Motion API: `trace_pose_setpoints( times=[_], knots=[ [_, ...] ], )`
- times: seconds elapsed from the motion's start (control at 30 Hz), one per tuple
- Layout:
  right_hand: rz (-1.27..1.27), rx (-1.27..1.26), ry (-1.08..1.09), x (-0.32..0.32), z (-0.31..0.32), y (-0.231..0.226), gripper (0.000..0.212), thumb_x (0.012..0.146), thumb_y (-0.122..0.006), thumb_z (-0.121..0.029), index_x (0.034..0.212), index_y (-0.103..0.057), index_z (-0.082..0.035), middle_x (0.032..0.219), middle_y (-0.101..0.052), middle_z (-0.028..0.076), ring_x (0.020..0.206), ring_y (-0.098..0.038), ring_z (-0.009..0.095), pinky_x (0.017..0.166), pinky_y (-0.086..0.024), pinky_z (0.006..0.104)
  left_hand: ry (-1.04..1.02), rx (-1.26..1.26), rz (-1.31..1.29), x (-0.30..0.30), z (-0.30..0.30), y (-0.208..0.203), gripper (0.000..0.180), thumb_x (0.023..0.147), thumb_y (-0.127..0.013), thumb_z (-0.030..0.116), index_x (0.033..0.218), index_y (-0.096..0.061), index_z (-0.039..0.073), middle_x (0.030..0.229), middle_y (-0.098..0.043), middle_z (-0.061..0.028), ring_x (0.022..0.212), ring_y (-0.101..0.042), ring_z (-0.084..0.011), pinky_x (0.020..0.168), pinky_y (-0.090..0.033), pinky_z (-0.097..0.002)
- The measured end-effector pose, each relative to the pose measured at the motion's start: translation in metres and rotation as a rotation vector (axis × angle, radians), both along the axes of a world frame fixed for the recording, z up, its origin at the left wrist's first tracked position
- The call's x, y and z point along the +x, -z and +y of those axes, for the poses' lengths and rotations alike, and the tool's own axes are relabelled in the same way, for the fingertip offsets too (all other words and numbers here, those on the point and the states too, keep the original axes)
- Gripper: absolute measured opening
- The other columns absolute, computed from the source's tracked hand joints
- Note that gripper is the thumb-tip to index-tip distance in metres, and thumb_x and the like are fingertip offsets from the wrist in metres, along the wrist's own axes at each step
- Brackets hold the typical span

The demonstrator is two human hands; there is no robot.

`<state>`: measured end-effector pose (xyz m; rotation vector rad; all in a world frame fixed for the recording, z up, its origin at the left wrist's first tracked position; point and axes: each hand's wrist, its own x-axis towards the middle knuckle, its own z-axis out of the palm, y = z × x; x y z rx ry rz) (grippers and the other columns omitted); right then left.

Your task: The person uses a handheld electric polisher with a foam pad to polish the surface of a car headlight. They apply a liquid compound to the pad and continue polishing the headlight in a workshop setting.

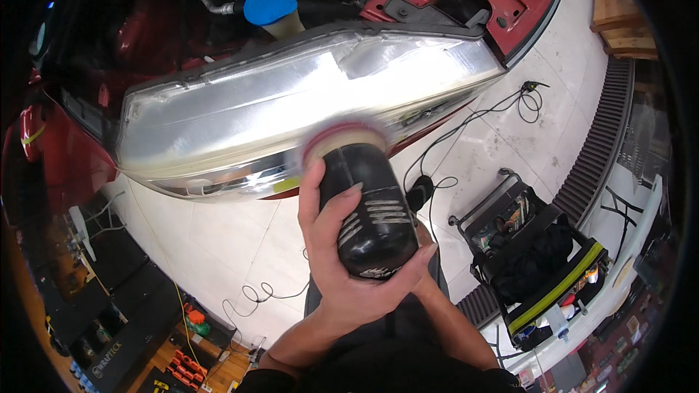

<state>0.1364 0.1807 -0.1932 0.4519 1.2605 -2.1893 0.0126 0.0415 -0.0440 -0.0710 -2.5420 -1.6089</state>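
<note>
My left hand (pixel 338 255) is wrapped round the rear of a black power polisher (pixel 368 211), fingers along its left side and thumb at its right. The polisher's round red-and-pale pad (pixel 320 138) is smeared by motion and lies against the lower edge of a large car headlight (pixel 240 116). The headlight's clear lens looks hazy and yellowish near that edge. My right forearm (pixel 451 327) runs up behind the polisher; the right hand and its fingers are hidden by the tool and my left hand.
Red bodywork (pixel 535 0) and a blue-capped reservoir (pixel 269 4) border the headlight. A black cable (pixel 466 127) trails over the pale tiled floor. To the right stands an open tool bag (pixel 539 262) beside a ribbed dark strip (pixel 601 131). Black cases (pixel 138 342) lie at lower left.
</note>
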Motion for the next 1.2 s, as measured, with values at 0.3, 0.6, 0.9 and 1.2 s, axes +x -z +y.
trace_pose_setpoints(
  times=[0.3, 0.6, 0.9, 1.2],
  knots=[
    [0.324, 0.207, -0.234, -0.003, -0.002, -0.012, 0.084, 0.072, -0.091, -0.018, 0.143, -0.051, 0.003, 0.123, -0.067, 0.011, 0.117, -0.062, 0.019, 0.101, -0.05, 0.0362, -0.101, 0.07, 0.073, 0.008, -0.023, -0.002, 0.089, 0.065, -0.093, 0.018, 0.14, -0.047, 0.004, 0.156, -0.033, -0.0324, 0.143, -0.04, -0.0454, 0.115, -0.038, -0.0516],
    [0.823, 1.212, -0.108, -0.152, 0.015, -0.127, 0.077, 0.082, -0.064, -0.001, 0.156, -0.047, -0.013, 0.107, -0.056, 0.019, 0.085, -0.06, 0.031, 0.072, -0.052, 0.0376, -0.213, 0.171, 0.047, 0.012, -0.056, -0.015, 0.094, 0.062, -0.09, 0.016, 0.143, -0.043, 0.007, 0.157, -0.032, -0.03, 0.14, -0.044, -0.041, 0.113, -0.044, -0.0481],
    [0.825, 1.406, -0.403, -0.169, -0.006, -0.143, 0.092, 0.078, -0.066, -0.001, 0.162, -0.039, -0.025, 0.111, -0.052, 0.021, 0.099, -0.059, 0.039, 0.08, -0.053, 0.0456, -0.194, 0.127, 0.066, 0.019, -0.062, -0.008, 0.092, 0.061, -0.089, 0.017, 0.141, -0.044, 0.008, 0.157, -0.033, -0.0291, 0.14, -0.044, -0.0418, 0.113, -0.046, -0.0487],
    [0.687, 1.314, -0.099, -0.123, 0.03, -0.106, 0.073, 0.089, -0.064, -0.007, 0.158, -0.043, -0.014, 0.125, -0.055, 0.024, 0.086, -0.064, 0.037, 0.074, -0.054, 0.0433, -0.201, 0.183, 0.042, 0.019, -0.063, -0.01, 0.093, 0.062, -0.09, 0.018, 0.142, -0.043, 0.007, 0.157, -0.032, -0.0298, 0.14, -0.044, -0.0415, 0.112, -0.048, -0.0484]
  ],
)
